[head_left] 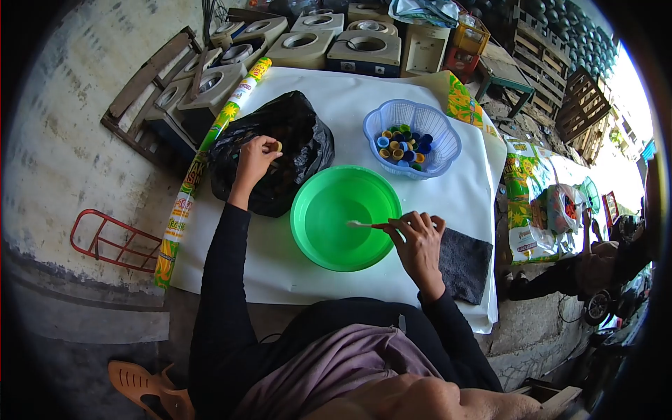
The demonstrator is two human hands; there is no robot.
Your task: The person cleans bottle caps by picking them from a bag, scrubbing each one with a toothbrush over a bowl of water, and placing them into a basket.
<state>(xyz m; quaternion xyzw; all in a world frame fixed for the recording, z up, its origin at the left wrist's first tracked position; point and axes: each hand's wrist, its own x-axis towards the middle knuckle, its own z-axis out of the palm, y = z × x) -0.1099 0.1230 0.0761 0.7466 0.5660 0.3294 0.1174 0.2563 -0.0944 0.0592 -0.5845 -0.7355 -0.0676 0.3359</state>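
Observation:
My left hand (256, 162) pinches a small yellowish bottle cap (277, 146) above the open mouth of a black plastic bag (308, 140). Dark contents inside the bag are hard to make out. In my right hand (418, 245) is a toothbrush (360, 224) with a red handle, its pale bristle end hanging over the green basin (303, 241). The basin seems to hold water. Behind it to the right, a blue plastic basket (444, 150) contains several bottle caps (402, 148) in blue, yellow and green. A dark grey cloth (465, 266) lies beside my right wrist.
White sheeting (266, 283) covers the table, with a rolled printed edge (203, 161) along the left. Old water dispensers (301, 49) line the far side. A red metal rack (115, 238) leans at left. Another person (602, 266) is at the right by a second covered table.

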